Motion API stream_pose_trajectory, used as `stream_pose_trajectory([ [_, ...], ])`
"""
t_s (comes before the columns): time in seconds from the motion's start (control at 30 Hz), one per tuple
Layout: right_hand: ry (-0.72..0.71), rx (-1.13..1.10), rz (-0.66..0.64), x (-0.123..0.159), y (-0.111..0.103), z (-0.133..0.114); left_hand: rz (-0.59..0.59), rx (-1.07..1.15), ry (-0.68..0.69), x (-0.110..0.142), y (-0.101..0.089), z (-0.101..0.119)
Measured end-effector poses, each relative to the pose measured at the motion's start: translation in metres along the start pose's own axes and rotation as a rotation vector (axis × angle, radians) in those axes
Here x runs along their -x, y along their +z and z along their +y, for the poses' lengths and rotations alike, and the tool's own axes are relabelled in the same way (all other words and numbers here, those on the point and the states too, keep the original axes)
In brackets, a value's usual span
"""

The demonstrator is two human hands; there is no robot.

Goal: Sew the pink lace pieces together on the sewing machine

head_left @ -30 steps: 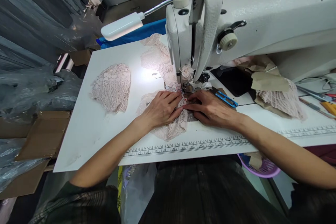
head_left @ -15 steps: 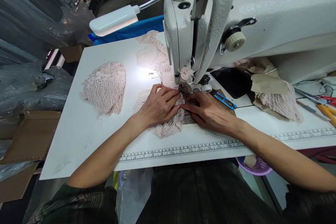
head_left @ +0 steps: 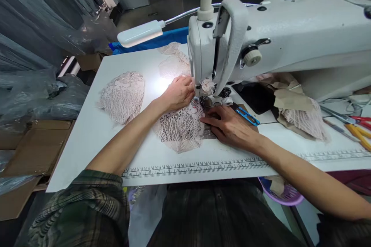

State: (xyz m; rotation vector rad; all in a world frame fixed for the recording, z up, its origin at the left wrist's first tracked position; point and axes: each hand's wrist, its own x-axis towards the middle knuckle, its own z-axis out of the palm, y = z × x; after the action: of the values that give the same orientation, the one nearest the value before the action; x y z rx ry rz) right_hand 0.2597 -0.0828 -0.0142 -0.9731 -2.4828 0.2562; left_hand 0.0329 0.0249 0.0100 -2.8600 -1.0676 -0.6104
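Pale pink lace point(head_left: 182, 129) lies under the head of a white sewing machine point(head_left: 203, 50), its near part spread flat on the table. My left hand point(head_left: 180, 93) is to the left of the needle area, its curled fingers gripping the lace close to the machine head. At the right edge of the same piece, my right hand point(head_left: 230, 125) holds the lace between thumb and forefinger. The presser foot and needle are mostly hidden by the machine and my fingers. More lace point(head_left: 174, 61) trails behind my left hand. A fabric rosette point(head_left: 207, 85) hangs on the machine head.
A separate lace piece point(head_left: 123, 94) lies on the left of the white table point(head_left: 87, 154). Blue thread snips point(head_left: 246, 115) are beside my right hand, near a black phone-like slab point(head_left: 256, 96). Scissors point(head_left: 358, 123) lie far right. A lamp point(head_left: 140, 36) lights the work.
My left hand has slid away from me, from the front part of the lace to beside the needle area, uncovering the near lace. The right hand stays nearly in place. The view has shifted slightly.
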Motion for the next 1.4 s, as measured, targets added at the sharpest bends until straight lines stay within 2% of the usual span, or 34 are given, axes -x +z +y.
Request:
stream_pose_trajectory([
  [0.1,0.005,0.010,-0.004,0.000,0.000,-0.001,0.035,-0.078,0.008,0.011,-0.007,0.013],
  [0.23,0.019,0.008,-0.004,0.000,0.001,-0.001,0.050,-0.042,0.243,0.035,-0.008,0.033],
  [0.3,0.013,-0.001,0.001,0.000,0.001,-0.001,0.027,-0.031,0.284,0.044,-0.005,0.039],
  [0.57,0.016,0.004,0.014,-0.002,0.001,-0.002,-0.093,-0.083,0.200,0.053,-0.005,0.046],
  [0.8,0.022,0.033,0.021,-0.001,0.001,-0.003,-0.093,-0.090,0.153,0.054,-0.006,0.051],
  [1.13,0.030,0.111,-0.025,-0.002,-0.002,-0.008,-0.164,-0.159,0.104,0.053,-0.013,0.058],
  [1.4,0.050,0.131,-0.026,-0.003,0.000,-0.011,-0.161,-0.117,0.112,0.054,-0.013,0.052],
])
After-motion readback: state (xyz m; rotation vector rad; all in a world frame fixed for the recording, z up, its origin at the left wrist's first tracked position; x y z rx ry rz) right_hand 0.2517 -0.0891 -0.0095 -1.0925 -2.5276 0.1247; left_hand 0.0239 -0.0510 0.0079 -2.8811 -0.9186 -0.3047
